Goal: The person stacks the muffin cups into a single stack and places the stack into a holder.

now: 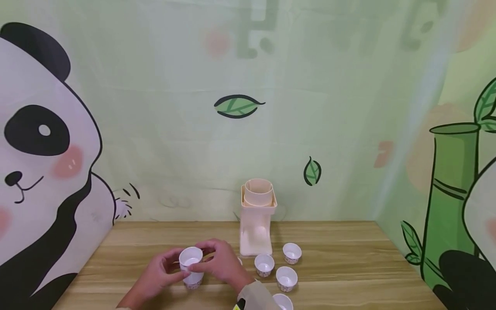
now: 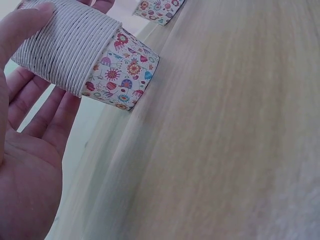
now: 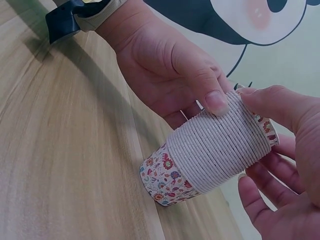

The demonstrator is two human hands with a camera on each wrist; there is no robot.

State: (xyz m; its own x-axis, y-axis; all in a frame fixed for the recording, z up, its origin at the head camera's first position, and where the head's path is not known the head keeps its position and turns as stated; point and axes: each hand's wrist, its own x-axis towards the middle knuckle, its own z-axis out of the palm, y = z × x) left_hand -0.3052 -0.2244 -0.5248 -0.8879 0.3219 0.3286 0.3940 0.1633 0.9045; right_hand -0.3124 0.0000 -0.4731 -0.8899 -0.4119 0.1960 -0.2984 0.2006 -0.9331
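A stack of nested paper cups (image 1: 193, 282) with a small floral print stands on the wooden table, left of the middle. In both wrist views the stack (image 3: 220, 145) shows many white rims packed closely, with the printed wall of the lowest cup at the bottom. My left hand (image 1: 158, 270) grips the stack from the left, thumb on the near side. From the right, my right hand (image 1: 224, 263) holds it near the top, its thumb across the rims. Fingers of both hands behind the stack are partly hidden.
Several single printed cups (image 1: 286, 278) stand upright right of my right hand, one partly hidden behind it. Behind them is a pale pink stand (image 1: 255, 234) with a round holder (image 1: 258, 193) on top. A cartoon panda backdrop (image 1: 174, 129) rises at the table's back edge.
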